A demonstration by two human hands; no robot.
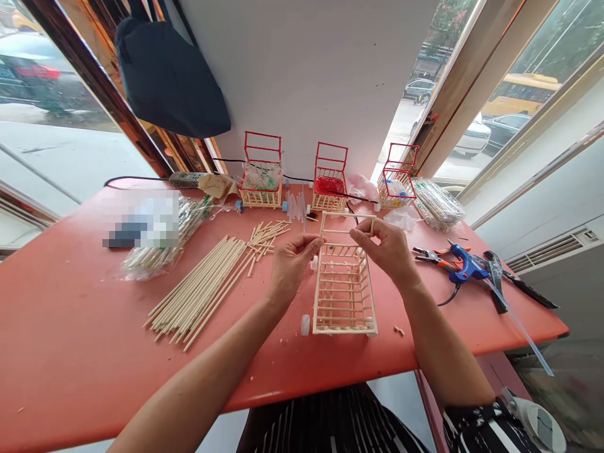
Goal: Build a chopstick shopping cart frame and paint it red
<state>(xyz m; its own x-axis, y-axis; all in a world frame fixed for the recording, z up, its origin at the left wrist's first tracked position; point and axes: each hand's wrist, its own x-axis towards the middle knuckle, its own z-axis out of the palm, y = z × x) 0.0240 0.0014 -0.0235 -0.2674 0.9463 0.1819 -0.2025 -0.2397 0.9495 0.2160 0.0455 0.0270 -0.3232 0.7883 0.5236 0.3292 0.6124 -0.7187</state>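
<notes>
A small cart-shaped basket of pale wooden sticks (pixel 344 296) stands on the red table (pixel 70 327) in front of me. Its upright stick frame (pixel 348 219) rises at the far end. My left hand (pixel 289 264) pinches the frame's lower bar at the left. My right hand (pixel 384 246) pinches the same bar at the right, fingers closed round the frame. A small white bottle cap (pixel 306 324) lies by the basket's near left corner.
Loose wooden sticks (pixel 202 289) lie left of the basket, with a bag of sticks (pixel 160 248) beyond. Three finished carts with red handles (pixel 262 173) line the wall. A blue glue gun (pixel 465 265) and pliers (pixel 431 255) lie to the right.
</notes>
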